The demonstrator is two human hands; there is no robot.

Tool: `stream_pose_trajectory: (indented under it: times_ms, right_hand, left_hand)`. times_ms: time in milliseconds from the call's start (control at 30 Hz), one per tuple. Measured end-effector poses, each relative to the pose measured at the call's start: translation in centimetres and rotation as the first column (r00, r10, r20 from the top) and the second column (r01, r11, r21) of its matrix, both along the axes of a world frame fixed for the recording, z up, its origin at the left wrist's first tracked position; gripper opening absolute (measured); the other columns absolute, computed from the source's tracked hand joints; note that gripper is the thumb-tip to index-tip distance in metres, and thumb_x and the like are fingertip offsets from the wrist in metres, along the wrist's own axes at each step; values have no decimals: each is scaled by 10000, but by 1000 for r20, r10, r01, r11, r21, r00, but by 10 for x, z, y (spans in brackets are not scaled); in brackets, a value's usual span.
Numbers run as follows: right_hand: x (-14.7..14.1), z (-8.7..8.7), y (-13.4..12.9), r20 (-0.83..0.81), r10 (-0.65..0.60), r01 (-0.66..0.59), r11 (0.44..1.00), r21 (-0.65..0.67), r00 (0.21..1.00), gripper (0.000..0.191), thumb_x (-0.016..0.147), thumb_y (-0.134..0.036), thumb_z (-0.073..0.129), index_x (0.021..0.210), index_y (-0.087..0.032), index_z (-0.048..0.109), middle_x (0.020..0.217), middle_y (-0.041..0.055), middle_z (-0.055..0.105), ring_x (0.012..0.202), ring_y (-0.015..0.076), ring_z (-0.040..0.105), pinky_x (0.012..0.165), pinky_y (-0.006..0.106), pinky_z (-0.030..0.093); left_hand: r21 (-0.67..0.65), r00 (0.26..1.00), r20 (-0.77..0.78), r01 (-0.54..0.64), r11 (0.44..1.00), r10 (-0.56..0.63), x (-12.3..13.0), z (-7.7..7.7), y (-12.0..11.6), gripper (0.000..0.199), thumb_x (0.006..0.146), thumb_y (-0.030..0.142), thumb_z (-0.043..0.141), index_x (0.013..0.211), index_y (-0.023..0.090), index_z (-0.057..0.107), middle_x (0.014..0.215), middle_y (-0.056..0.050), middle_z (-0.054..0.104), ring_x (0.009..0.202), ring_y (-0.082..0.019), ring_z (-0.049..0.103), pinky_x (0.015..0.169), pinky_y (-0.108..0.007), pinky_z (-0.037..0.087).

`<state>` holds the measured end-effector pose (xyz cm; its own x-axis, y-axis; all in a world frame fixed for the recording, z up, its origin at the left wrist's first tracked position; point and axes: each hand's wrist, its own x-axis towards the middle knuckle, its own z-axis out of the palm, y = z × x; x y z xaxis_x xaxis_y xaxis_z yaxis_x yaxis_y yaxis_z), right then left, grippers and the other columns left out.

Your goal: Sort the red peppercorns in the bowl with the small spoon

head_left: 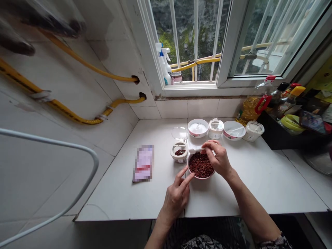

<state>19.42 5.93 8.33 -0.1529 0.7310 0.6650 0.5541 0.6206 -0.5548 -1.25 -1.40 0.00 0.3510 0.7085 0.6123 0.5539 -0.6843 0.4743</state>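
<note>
A bowl (201, 166) heaped with small dark red grains, like Sichuan peppercorns, stands on the white tiled counter. My right hand (217, 157) pinches a small white spoon (195, 150) over the bowl's far side. Two stretched fingers of my left hand (177, 190) rest against the bowl's near left rim; its other fingers curl under, and nothing shows in its grasp. Left of the bowl, a white seasoning jar (178, 157) stands with its clear lid (179, 132) raised at the back. A few of the same dark red grains lie inside it.
Behind are a bowl of white powder (198, 128), a lidded jar (216, 128), a bowl with a white spoon (234, 130) and another jar (254, 131). A blurred purple packet (144, 163) lies left. An oil bottle (255, 103) and a black condiment box (282, 135) stand right.
</note>
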Motion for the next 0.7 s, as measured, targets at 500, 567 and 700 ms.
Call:
stream_pose_trajectory:
  times_ms: [500, 567, 700]
  right_hand:
    - [12, -9, 1, 111, 63, -30, 960, -279, 992, 226, 866, -114, 465, 753, -233, 620, 658, 16, 668, 847, 229, 629, 844, 366, 476]
    - [15, -9, 1, 71, 35, -12, 953, -304, 997, 225, 875, -131, 467, 755, -234, 627, 649, 16, 668, 859, 236, 630, 853, 375, 470]
    - [18, -6, 1, 12, 39, -33, 946, -323, 999, 222, 878, -147, 464, 755, -237, 625, 590, -1, 651, 793, 227, 625, 865, 381, 456]
  left_hand:
    - [12, 1000, 2, 3, 1000, -3, 0, -1, 0, 496, 941, 12, 446, 1383, 230, 497, 1419, -162, 516, 903, -119, 711, 763, -221, 609]
    - [8, 1000, -3, -1, 1000, 1, 0, -1, 0, 498, 940, 11, 448, 1384, 231, 497, 1419, -160, 518, 924, -124, 712, 762, -217, 609]
    - [8, 1000, -3, -6, 1000, 6, 0, 0, 0, 497, 940, 11, 447, 1381, 233, 502, 1419, -156, 520, 974, -139, 712, 764, -214, 609]
